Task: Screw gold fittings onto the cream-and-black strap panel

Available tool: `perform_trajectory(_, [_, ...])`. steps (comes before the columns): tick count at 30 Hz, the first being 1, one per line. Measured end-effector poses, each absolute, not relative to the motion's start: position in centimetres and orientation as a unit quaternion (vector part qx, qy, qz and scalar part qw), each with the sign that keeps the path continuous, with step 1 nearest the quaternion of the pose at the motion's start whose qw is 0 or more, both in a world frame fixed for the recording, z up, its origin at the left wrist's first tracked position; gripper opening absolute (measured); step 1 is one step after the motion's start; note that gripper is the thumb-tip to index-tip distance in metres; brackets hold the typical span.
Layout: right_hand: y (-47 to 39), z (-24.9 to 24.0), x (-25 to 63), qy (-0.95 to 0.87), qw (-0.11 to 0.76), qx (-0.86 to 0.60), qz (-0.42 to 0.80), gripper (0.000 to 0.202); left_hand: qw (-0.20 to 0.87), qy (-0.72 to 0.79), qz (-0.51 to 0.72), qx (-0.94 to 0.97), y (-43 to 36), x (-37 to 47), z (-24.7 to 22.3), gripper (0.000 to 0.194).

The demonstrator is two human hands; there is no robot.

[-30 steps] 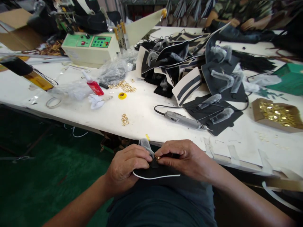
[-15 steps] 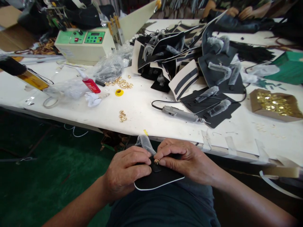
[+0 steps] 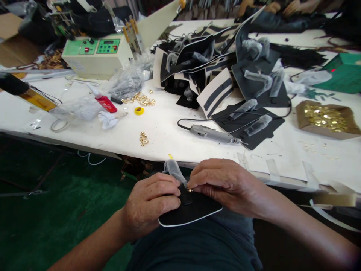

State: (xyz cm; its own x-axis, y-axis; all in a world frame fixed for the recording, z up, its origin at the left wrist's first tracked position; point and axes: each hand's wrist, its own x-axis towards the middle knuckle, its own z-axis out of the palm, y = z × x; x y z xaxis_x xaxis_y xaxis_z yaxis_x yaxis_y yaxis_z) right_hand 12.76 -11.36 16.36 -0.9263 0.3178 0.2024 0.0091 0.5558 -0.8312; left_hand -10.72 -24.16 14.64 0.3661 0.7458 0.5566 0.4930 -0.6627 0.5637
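A black panel with a white edge (image 3: 197, 210) lies on my lap, with a dark strap tab (image 3: 185, 197) in its middle. My left hand (image 3: 153, 199) is closed on the panel's left part, its fingertips at the tab. Between the thumb and fingers of my right hand (image 3: 220, 180) is a small gold metal fitting (image 3: 190, 190), held against the right side of the tab. From the panel's far end rises a strap wrapped in clear plastic (image 3: 174, 170). My right fingers partly hide the fitting.
On the white table (image 3: 118, 137) lie a grey rotary tool (image 3: 213, 133), gold fittings (image 3: 143, 139), a red glue bottle (image 3: 105, 102) and yellow tape (image 3: 139, 110). Stacked black panels (image 3: 254, 81) stand behind. A cardboard box (image 3: 329, 130) holds gold pieces. Another person's hands (image 3: 291, 7) show at the back.
My right hand has turned and shifted slightly, its fingers now covering more of the gold fitting, which has moved a little right and up. My left hand stays in place on the panel.
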Motion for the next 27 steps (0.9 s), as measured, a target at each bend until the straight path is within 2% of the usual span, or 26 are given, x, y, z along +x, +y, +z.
perform_trajectory(6, [-11.3, 17.1, 13.0, -0.91, 0.136, -0.072, 0.386, 0.017, 0.156, 0.37, 0.408, 0.82, -23.8, -10.2, 14.9, 0.011])
perform_trajectory(11, [-11.5, 16.8, 13.1, -0.886, 0.143, -0.076, 0.435, 0.019, 0.173, 0.375, 0.412, 0.812, -23.7, -10.0, 14.7, 0.009])
perform_trajectory(16, [-11.6, 16.1, 13.1, -0.857, 0.157, -0.095, 0.482, 0.015, 0.181, 0.391, 0.417, 0.8, -24.0, -9.8, 14.2, 0.016])
perform_trajectory(22, [-11.3, 16.1, 13.2, -0.853, 0.129, -0.121, 0.492, 0.01, 0.192, 0.375, 0.423, 0.802, -23.9, -9.6, 14.0, 0.021])
perform_trajectory(27, [-11.1, 16.1, 13.2, -0.853, 0.119, -0.086, 0.5, 0.013, 0.205, 0.384, 0.42, 0.796, -24.0, -9.4, 13.9, 0.02])
